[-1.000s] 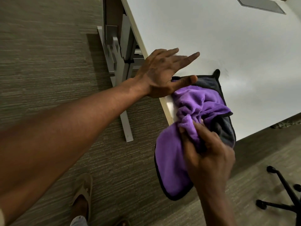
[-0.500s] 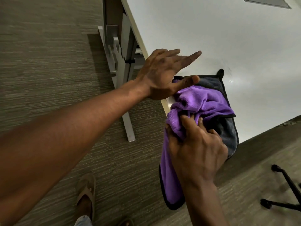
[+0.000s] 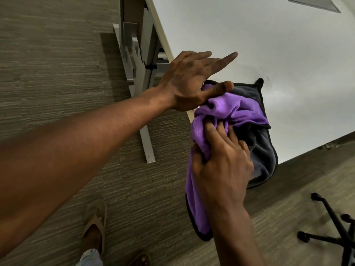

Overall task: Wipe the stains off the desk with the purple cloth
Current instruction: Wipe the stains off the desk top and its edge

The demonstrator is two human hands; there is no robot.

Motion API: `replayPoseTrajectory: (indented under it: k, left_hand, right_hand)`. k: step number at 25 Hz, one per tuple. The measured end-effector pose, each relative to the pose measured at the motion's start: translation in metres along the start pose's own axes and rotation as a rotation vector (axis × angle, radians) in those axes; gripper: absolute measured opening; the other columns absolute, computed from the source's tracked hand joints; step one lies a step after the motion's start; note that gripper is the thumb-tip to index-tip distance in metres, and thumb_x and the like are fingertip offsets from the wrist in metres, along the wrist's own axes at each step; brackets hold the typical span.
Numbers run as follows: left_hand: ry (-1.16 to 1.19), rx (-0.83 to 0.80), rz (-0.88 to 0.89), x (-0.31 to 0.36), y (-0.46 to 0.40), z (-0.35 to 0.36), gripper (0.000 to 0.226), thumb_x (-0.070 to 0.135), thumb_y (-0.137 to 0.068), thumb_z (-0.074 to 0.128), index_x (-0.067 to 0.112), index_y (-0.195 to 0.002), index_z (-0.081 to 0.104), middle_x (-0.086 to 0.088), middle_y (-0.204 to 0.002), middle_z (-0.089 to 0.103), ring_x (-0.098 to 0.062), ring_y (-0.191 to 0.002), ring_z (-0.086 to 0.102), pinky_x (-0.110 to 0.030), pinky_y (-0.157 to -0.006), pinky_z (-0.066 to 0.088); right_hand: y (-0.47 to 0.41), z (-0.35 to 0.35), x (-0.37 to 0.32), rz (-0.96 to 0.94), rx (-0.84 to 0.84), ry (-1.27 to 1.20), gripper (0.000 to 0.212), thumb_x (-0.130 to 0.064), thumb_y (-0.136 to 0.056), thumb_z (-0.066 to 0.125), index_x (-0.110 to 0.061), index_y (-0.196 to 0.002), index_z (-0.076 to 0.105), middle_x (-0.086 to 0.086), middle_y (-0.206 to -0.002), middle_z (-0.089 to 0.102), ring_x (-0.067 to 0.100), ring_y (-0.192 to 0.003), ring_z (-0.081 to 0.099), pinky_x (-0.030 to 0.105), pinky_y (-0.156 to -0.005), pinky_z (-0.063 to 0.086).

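Observation:
The purple cloth [image 3: 236, 108], grey on its other side with a black hem, lies bunched on the near corner of the white desk [image 3: 269, 39], and part of it hangs over the edge. My right hand [image 3: 222, 162] grips the bunched purple part from below. My left hand [image 3: 192, 79] is flat at the desk's edge with fingers spread and the thumb resting on the cloth's top. A few faint marks show on the desk just beyond the cloth's loop.
The desk's grey metal leg and foot [image 3: 146, 143] stand on the carpet to the left. A black chair base with castors [image 3: 334, 235] is at the lower right. My sandalled foot [image 3: 95, 225] is below. A grey panel [image 3: 315, 2] lies at the desk's far side.
My right hand has moved up the cloth toward the desk, gathering the hanging purple part. My left hand has stayed at the edge.

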State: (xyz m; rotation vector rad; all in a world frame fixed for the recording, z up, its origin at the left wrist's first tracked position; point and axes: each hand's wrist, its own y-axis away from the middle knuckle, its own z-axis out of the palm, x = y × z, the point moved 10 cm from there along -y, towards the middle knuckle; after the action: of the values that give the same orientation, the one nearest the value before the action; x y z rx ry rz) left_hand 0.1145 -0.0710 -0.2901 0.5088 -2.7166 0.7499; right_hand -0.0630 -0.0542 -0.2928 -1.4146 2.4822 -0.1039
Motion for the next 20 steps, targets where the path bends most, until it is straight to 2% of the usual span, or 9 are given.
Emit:
replayPoseTrajectory:
  k: [3, 5, 7, 9, 11, 13, 15, 18, 20]
  left_hand:
    - [0.012, 0.019, 0.028, 0.003, -0.001, -0.002, 0.089, 0.077, -0.089, -0.002, 0.031, -0.163, 0.018, 0.001, -0.147, 0.059, -0.026, -0.146, 0.044, -0.043, -0.113, 0.032]
    - [0.019, 0.038, 0.039, 0.004, -0.001, -0.006, 0.088, 0.074, -0.091, -0.004, 0.029, -0.163, 0.022, -0.004, -0.132, 0.067, -0.027, -0.136, 0.053, -0.04, -0.107, 0.034]
    - [0.026, 0.042, 0.027, 0.003, 0.0, -0.009, 0.088, 0.073, -0.092, -0.005, 0.029, -0.162, 0.024, -0.006, -0.131, 0.068, -0.027, -0.136, 0.054, -0.04, -0.108, 0.034]
    - [0.027, 0.026, 0.017, 0.002, 0.002, -0.006, 0.087, 0.074, -0.092, -0.004, 0.031, -0.162, 0.023, -0.005, -0.14, 0.064, -0.027, -0.142, 0.048, -0.042, -0.112, 0.032]
    - [0.034, 0.002, 0.009, 0.002, 0.001, -0.001, 0.088, 0.076, -0.091, -0.005, 0.032, -0.162, 0.022, -0.005, -0.14, 0.064, -0.026, -0.142, 0.048, -0.041, -0.113, 0.031]
    - [0.039, -0.019, 0.009, 0.003, -0.002, 0.001, 0.094, 0.078, -0.087, -0.009, 0.031, -0.162, 0.022, -0.008, -0.128, 0.069, -0.026, -0.134, 0.054, -0.038, -0.109, 0.032]
    - [0.026, -0.026, 0.012, 0.002, -0.002, -0.001, 0.097, 0.079, -0.086, -0.012, 0.03, -0.162, 0.023, -0.008, -0.117, 0.071, -0.026, -0.128, 0.058, -0.037, -0.106, 0.033]
    - [0.027, -0.053, -0.001, 0.002, -0.002, -0.004, 0.096, 0.079, -0.087, -0.011, 0.031, -0.163, 0.021, -0.007, -0.128, 0.069, -0.026, -0.14, 0.05, -0.04, -0.11, 0.032]
    - [0.049, -0.091, -0.025, 0.002, -0.003, -0.003, 0.097, 0.081, -0.085, -0.012, 0.033, -0.163, 0.02, -0.006, -0.134, 0.066, -0.026, -0.139, 0.05, -0.041, -0.112, 0.032]
  right_hand:
    - [-0.005, -0.005, -0.01, -0.038, 0.027, -0.002, 0.045, -0.026, -0.09, 0.07, -0.021, -0.135, 0.065, 0.001, -0.14, 0.066, 0.024, -0.138, 0.056, 0.049, -0.11, 0.048]
    - [0.006, -0.019, -0.013, -0.138, 0.12, -0.1, 0.037, -0.021, -0.087, 0.069, -0.02, -0.124, 0.074, 0.001, -0.131, 0.072, 0.02, -0.126, 0.066, 0.042, -0.104, 0.054]
    - [0.022, -0.024, -0.007, -0.251, 0.116, -0.203, 0.034, -0.024, -0.089, 0.062, -0.02, -0.119, 0.078, -0.001, -0.13, 0.072, 0.013, -0.121, 0.067, 0.034, -0.105, 0.05]
    - [0.03, -0.021, 0.001, -0.37, -0.007, -0.219, 0.039, -0.031, -0.089, 0.058, -0.023, -0.122, 0.076, -0.006, -0.138, 0.065, 0.011, -0.126, 0.064, 0.032, -0.108, 0.045]
    - [0.024, -0.014, 0.001, -0.494, -0.144, -0.121, 0.044, -0.038, -0.09, 0.055, -0.027, -0.13, 0.071, -0.008, -0.147, 0.059, 0.019, -0.135, 0.058, 0.036, -0.109, 0.04]
    - [0.009, -0.002, -0.004, -0.58, -0.268, 0.009, 0.049, -0.044, -0.092, 0.048, -0.031, -0.137, 0.064, -0.009, -0.154, 0.054, 0.026, -0.144, 0.047, 0.037, -0.109, 0.031]
    - [-0.004, 0.008, -0.012, -0.598, -0.352, 0.091, 0.05, -0.048, -0.092, 0.041, -0.034, -0.136, 0.061, -0.011, -0.155, 0.05, 0.028, -0.148, 0.037, 0.039, -0.11, 0.026]
    - [0.002, 0.009, -0.018, -0.634, -0.379, 0.1, 0.035, -0.047, -0.089, 0.041, -0.033, -0.108, 0.068, -0.013, -0.129, 0.058, 0.03, -0.135, 0.042, 0.046, -0.111, 0.028]
    - [0.013, 0.007, -0.016, -0.697, -0.411, 0.086, 0.028, -0.047, -0.088, 0.042, -0.033, -0.094, 0.065, -0.014, -0.108, 0.059, 0.029, -0.122, 0.047, 0.051, -0.112, 0.029]
